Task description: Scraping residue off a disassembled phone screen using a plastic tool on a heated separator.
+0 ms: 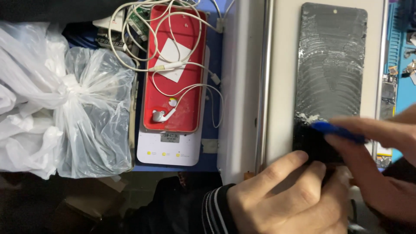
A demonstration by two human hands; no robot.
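Note:
A black phone screen panel (331, 65) lies on a pale grey plate, its glass smeared with streaks and white crumbs of residue. My left hand (288, 195) presses its fingers flat on the panel's near end, a dark striped sleeve at the wrist. My right hand (377, 143) comes in from the right, pinching a blue scraper tool (336, 130) whose tip rests on the glass by the white crumbs.
A red tray (175, 99) on a white pad holds white earphones (162, 115) and tangled white cables. Tied white plastic bags (56, 104) fill the left. A blue mat with small parts (405, 65) runs along the right edge.

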